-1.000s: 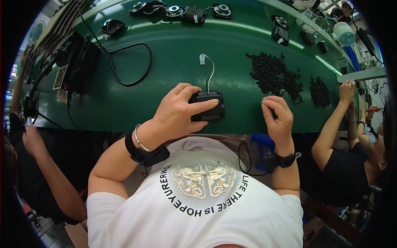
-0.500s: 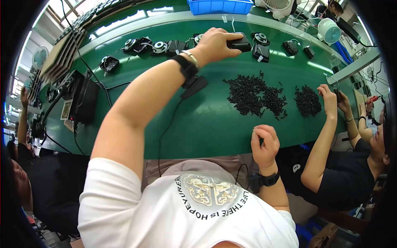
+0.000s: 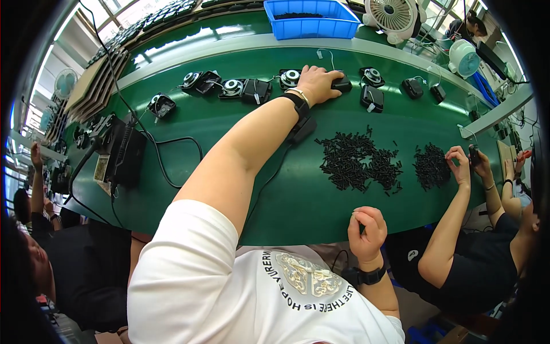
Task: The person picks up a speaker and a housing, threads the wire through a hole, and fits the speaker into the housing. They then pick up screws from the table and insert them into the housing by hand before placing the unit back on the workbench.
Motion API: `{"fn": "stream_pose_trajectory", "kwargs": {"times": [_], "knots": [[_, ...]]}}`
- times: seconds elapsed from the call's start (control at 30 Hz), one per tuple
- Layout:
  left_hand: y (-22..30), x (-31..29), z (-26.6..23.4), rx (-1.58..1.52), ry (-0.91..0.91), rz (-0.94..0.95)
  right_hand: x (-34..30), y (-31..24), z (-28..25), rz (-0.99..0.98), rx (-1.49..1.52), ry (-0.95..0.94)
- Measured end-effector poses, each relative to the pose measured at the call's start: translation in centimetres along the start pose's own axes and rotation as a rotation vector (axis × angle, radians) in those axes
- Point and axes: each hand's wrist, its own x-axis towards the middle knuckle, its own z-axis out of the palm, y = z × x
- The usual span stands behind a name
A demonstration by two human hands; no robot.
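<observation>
At the far part of the green table point(image 3: 275, 192), my left hand point(image 3: 316, 85) has its thumb and a finger closed on a black speaker housing point(image 3: 342, 83) with a white wire. Just left of that hand lies an open speaker unit with a round silver driver point(image 3: 290, 78). My right hand point(image 3: 368, 232) rests by the near edge, its fingers curled against the thumb; whatever they may hold is hidden. Beyond it spreads a pile of small black screw-like pieces point(image 3: 349, 163), with a smaller pile point(image 3: 431, 166) to its right.
More speaker parts point(image 3: 232, 89) line the back left, and others point(image 3: 372, 98) the back right. A blue bin point(image 3: 312, 27) and a fan point(image 3: 394, 16) stand beyond the rail. A black box with cables point(image 3: 123, 152) is at left. A co-worker's hand point(image 3: 458, 163) is by the smaller pile.
The view has shifted, so the table appears lower and more of the blue bin shows. My left hand has lowered the housing into the row of parts. My right hand keeps its curled pose.
</observation>
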Motion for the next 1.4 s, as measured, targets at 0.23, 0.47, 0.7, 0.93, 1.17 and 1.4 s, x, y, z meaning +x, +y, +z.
{"fn": "stream_pose_trajectory", "kwargs": {"times": [0.23,0.47,0.7,0.93,1.17,1.4], "knots": [[0.7,-0.4,-2.3,0.095,-0.070,0.020,0.1,0.0,-0.2,-0.009,0.015,0.023],[-5.0,-2.5,-5.9,0.181,-0.156,0.014,-0.2,0.3,-0.1,-0.006,0.028,0.029],[-8.1,-4.0,-5.0,0.110,-0.093,0.048,0.2,0.2,0.0,-0.014,0.030,0.009],[-5.8,-8.7,-11.8,-0.833,-0.276,-0.179,0.0,0.0,-0.1,-0.001,0.003,0.011],[-4.1,-17.5,-13.1,-0.937,-0.444,0.015,0.0,0.2,0.1,-0.020,-0.002,-0.009],[4.9,-25.9,-9.4,-0.334,-0.208,0.139,1.1,-0.4,0.6,-0.075,0.024,-0.117]]}}
